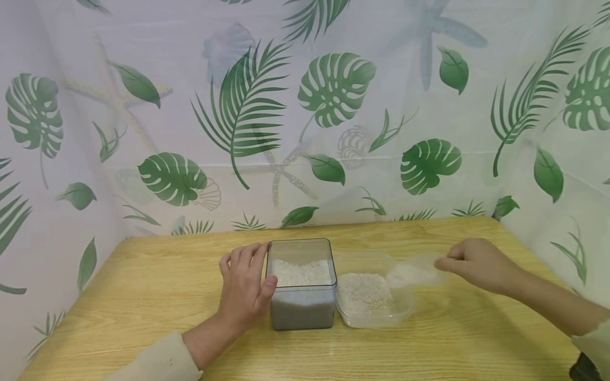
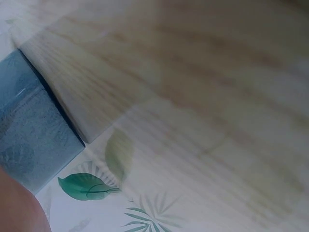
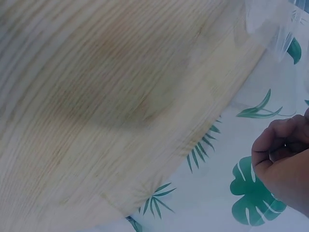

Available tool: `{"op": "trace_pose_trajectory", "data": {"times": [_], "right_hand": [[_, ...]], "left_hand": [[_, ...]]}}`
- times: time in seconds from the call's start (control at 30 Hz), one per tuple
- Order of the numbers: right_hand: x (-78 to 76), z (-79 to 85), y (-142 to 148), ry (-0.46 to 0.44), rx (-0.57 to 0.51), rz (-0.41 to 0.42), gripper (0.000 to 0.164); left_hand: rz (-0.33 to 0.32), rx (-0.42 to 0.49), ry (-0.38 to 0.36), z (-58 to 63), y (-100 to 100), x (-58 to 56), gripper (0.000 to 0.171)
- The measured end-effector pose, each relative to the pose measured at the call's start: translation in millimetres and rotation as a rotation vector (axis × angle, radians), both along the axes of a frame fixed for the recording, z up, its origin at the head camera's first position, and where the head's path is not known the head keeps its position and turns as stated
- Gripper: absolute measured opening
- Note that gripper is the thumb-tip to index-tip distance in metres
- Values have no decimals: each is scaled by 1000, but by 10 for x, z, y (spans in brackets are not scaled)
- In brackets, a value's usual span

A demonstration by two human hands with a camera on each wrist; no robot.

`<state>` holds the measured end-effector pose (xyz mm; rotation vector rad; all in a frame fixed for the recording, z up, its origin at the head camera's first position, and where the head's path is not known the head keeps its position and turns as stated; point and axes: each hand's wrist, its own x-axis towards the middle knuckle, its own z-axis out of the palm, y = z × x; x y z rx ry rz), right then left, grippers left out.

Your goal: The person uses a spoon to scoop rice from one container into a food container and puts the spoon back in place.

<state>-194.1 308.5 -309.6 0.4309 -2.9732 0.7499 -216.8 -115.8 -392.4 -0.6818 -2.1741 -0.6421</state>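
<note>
A square translucent grey bin (image 1: 302, 307) of white rice (image 1: 302, 272) stands mid-table. My left hand (image 1: 245, 280) grips its left side, fingers along the wall and thumb at the front rim. Against its right side sits a clear plastic container (image 1: 353, 321) with rice and a tan patch of grains (image 1: 376, 302). My right hand (image 1: 476, 264) pinches the handle end of a translucent scoop (image 1: 415, 270), blurred, over that container's right edge. Whitish contents show in the scoop. In the right wrist view the fingers (image 3: 280, 140) are curled; what they hold is hidden there.
The wooden table (image 1: 157, 296) runs back to a white curtain (image 1: 381, 185) printed with green leaves, which also hangs along both sides. A dark object (image 1: 583, 366) shows at the lower right, under the right sleeve (image 1: 593, 341).
</note>
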Motion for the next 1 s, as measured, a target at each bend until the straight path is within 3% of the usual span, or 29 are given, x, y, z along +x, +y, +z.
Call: {"op": "trace_pose_trajectory", "data": {"times": [1.0], "right_hand": [[24, -22, 149, 139, 127, 13, 48]], "left_hand": [[-5, 4, -10, 4, -2, 0, 87]]}}
